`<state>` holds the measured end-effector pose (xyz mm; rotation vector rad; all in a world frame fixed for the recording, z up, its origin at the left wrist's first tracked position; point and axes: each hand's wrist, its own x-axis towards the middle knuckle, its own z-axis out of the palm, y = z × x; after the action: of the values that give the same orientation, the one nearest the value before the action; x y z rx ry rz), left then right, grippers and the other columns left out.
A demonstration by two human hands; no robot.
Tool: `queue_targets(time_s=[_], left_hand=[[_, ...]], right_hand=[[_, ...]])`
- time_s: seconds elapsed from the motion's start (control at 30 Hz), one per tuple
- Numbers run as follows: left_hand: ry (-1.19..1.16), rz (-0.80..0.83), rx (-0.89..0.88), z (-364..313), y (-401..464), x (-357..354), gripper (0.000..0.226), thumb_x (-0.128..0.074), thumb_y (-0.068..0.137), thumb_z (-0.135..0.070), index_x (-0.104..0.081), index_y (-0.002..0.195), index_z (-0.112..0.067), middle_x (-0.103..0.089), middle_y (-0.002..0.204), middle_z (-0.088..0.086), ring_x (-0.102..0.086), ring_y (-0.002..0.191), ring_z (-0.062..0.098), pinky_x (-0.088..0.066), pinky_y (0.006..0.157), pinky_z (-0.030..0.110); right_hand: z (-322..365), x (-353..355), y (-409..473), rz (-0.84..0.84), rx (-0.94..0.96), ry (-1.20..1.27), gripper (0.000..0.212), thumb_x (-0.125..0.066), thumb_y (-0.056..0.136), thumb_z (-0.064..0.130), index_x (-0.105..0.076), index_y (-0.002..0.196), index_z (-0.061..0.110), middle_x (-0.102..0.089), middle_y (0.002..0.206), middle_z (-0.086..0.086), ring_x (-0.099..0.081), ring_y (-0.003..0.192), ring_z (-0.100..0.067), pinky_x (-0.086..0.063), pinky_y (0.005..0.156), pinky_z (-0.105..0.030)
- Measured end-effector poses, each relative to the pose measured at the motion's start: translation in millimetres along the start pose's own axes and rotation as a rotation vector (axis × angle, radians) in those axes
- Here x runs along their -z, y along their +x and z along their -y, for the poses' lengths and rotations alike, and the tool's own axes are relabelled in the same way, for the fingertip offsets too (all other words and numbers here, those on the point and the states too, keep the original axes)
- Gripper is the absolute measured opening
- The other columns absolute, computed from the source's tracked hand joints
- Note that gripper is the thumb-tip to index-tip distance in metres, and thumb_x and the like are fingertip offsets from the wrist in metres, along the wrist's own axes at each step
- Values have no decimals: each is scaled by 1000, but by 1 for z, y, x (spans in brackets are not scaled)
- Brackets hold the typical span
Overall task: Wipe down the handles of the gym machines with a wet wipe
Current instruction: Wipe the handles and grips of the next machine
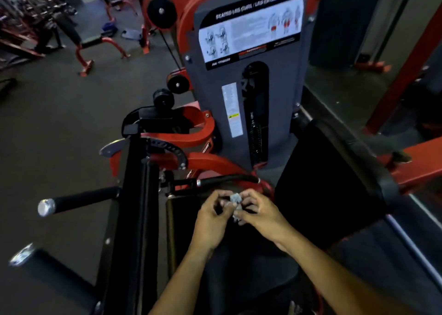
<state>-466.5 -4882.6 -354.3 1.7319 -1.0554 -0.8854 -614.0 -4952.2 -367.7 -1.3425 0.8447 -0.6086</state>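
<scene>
Both hands, left hand [211, 221] and right hand [257, 213], pinching small wet wipe [234, 201] above seat, likely unfolding it. No wiping yet. Next: open wipe, reach nearest handle [227, 180] just beyond.

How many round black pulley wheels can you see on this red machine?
3: a large wheel at top, a smaller wheel below it, a third wheel lower left. Others may be hidden.
</scene>
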Motion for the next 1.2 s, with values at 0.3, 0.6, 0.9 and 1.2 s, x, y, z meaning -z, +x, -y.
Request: queue_targets(time_s=[0.3, 0.6, 0.9, 1.2], left_hand=[[232, -97, 284, 111, 16, -7, 17, -62, 102, -15, -68, 114, -26, -72, 93, -9, -64, 78, -1, -50, 72, 15], [750, -84, 213, 234, 152, -2, 59, -68, 92, -17, -45, 146, -10, -45, 143, 14, -53, 124, 37, -49, 103, 49], [863, -188, 260, 346, 267, 4, 92, -60, 96, -27, 1, 164, -23, -37, 161, 10, -54, 129, 37, -48, 104, 50], [1012, -252, 254, 359, 271, -5, 97, -56, 91, -32, 6, 165, -26, -38, 163, 2, -65, 105, 33, -44, 104, 46]], right_hand=[[-119, -7, 41, -20, -266, -177, 8, -73, 86, 12, -67, 85, 17, -74, 86, 7, -68, 82, -4, -53, 71, -26], [-211, -1, 126, -142, -179, -377, 30, -62, 76, -17, -72, 82, 11, -64, 90, -8, -61, 78, -8, -45, 69, -10], [-290, 3, 224, -255, -180, -432, 15, -85, 74, 6, -73, 81, 8, -56, 98, -9, -60, 83, -18, -42, 80, -11], [-293, -45, 331, -344, 217, -436, 25, -68, 92, 4, -66, 116, 7, -60, 115, -10, -54, 104, -5, -35, 92, -1]])
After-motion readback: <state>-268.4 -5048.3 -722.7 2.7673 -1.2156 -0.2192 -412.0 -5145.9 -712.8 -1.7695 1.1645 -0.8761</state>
